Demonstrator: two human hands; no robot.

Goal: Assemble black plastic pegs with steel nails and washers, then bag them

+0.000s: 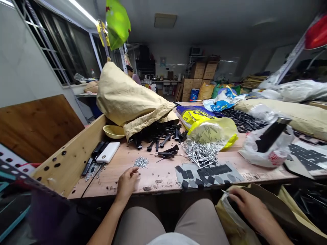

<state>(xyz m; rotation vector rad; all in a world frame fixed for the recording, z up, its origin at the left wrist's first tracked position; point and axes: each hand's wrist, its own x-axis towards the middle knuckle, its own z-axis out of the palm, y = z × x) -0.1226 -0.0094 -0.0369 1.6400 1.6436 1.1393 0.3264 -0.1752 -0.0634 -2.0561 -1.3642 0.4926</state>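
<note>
My left hand [127, 183] rests at the table's front edge, its fingers curled and nearly together beside a small heap of tiny silvery metal pieces [141, 162]. Whether something sits in its fingertips is too small to see. Low on the right, my right hand [244, 200] is closed over the mouth of an open paper sack [230, 217]. A thin pale sliver [224, 192] shows at its fingertips, and I cannot make out what it is. Behind the small heap lie black plastic parts [167, 153] with thin metal rods. Long silvery pins [200, 153] spill from a yellow plastic bag [213, 131].
A large tan sack [133, 98] leans over black parts at the back left, beside a yellow bowl [113, 131]. A white power bank [108, 152] lies left. A grey sheet with black pads [209, 175] sits front right, near a white plastic bag [267, 146].
</note>
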